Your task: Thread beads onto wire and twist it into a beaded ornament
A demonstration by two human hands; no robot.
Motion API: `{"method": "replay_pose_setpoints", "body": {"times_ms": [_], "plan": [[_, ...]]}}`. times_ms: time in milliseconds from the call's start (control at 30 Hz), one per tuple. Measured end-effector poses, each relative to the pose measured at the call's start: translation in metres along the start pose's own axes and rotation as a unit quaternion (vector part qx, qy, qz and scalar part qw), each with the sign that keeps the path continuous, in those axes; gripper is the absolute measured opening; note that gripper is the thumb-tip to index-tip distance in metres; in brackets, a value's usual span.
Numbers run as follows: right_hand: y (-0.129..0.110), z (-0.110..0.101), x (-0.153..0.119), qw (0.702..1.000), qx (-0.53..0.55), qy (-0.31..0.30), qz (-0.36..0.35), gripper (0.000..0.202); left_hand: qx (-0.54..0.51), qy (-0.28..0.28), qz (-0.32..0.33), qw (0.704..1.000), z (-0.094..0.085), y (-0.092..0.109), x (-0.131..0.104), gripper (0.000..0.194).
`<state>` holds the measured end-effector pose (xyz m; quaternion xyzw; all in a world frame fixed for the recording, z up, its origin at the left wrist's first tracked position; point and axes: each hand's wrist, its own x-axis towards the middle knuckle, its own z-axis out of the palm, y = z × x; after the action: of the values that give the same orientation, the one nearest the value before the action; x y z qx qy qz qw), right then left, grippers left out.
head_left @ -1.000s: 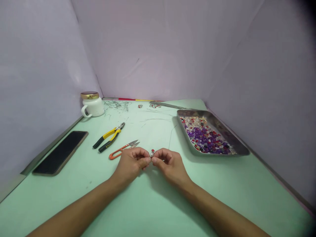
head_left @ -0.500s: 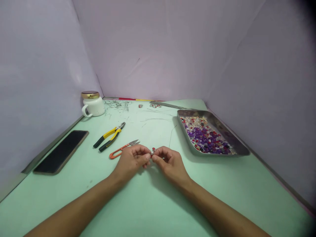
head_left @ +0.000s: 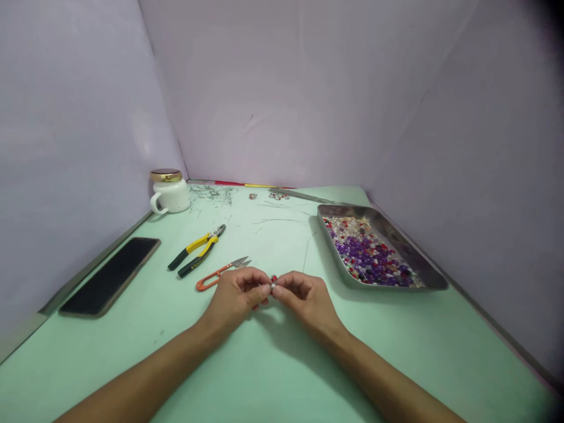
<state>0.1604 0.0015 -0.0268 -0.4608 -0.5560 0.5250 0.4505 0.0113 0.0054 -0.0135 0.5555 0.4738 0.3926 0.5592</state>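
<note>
Between my fingertips, low in the middle of the view, is a small beaded piece [head_left: 274,282] with red and white beads. My left hand [head_left: 241,295] pinches it from the left, thumb against fingers. From the right, my right hand [head_left: 306,298] pinches the same piece, its fingertips nearly touching those of my left hand. Much of the piece is hidden by the fingers. Orange thread snips [head_left: 215,278] lie just beyond my left hand, their blades pointing away to the right.
Yellow-black pliers [head_left: 198,249] and a phone [head_left: 112,276] lie left. A lidded white mug [head_left: 171,195] stands behind them, near wire scraps [head_left: 214,192]. Small beaded pieces [head_left: 279,195] and long wires [head_left: 304,195] lie at the back. A metal tray [head_left: 396,287] holds beads at right.
The whole scene sits slightly lower in view. Both hands stay pinched at the beaded piece, which has turned a little between the fingertips.
</note>
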Motion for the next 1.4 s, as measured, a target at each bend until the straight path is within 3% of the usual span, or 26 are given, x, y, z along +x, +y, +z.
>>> {"method": "replay_pose_setpoints", "body": {"times_ms": [267,533,733,867,1167,1267,1400], "plan": [[0.0,0.0,0.002,1.0,0.011,0.007,0.007,0.011,0.013,0.008,0.017,1.0,0.0,0.004,0.001,0.005],[0.005,-0.004,0.001,0.997,-0.003,-0.01,-0.076,0.006,0.005,-0.026,0.05,0.998,-0.001,0.0,0.003,0.005],[0.006,-0.01,0.005,0.99,-0.012,-0.046,-0.135,0.005,0.089,-0.034,0.102,0.99,-0.003,0.003,-0.001,0.001],[0.008,-0.011,0.006,0.99,0.001,-0.07,-0.122,0.006,0.123,-0.051,0.123,0.983,-0.004,0.004,-0.003,0.005],[0.007,-0.006,0.001,0.992,0.002,-0.078,-0.095,0.008,0.0,-0.106,0.064,0.992,-0.006,-0.007,0.001,0.01],[0.005,-0.003,-0.001,0.994,-0.026,-0.047,-0.096,0.008,0.009,-0.074,0.074,0.994,-0.003,-0.007,0.0,0.01],[0.006,0.001,-0.003,0.994,-0.066,0.003,-0.084,0.009,0.078,0.012,0.071,0.994,0.004,-0.004,-0.002,0.009]]}}
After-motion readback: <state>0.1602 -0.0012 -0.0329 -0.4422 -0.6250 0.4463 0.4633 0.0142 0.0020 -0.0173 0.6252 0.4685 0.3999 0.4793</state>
